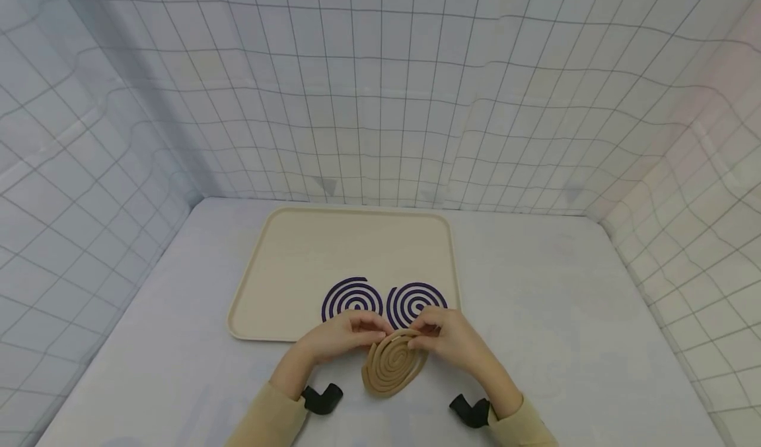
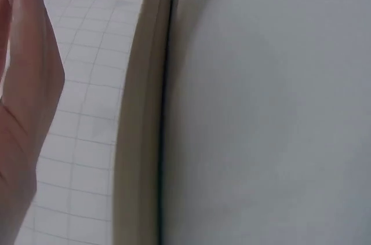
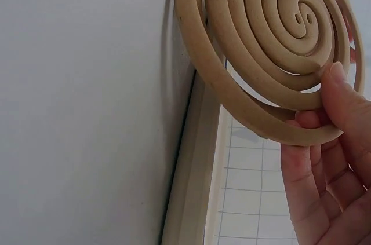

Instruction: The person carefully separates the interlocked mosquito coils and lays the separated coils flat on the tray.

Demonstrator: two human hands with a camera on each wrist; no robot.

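Both hands hold a tan mosquito coil [image 1: 395,361], a double spiral, tilted up just in front of the tray's near edge. My left hand [image 1: 345,335] pinches its upper left rim between thumb and fingers. At the upper right, my right hand [image 1: 454,338] grips the rim, the thumb on the near face. Close up in the right wrist view, the coil [image 3: 203,59] shows its rings slightly spread and two small slots at the centre. Only a sliver of it shows in the left wrist view, past the left hand [image 2: 29,83].
Two dark blue spiral coils [image 1: 357,279] lie side by side on the near part of a cream tray [image 1: 357,236], partly behind the hands. White grid-patterned cloth walls [image 1: 386,103] enclose the white table [image 1: 547,302]. Each wrist bears a black mount [image 1: 324,399].
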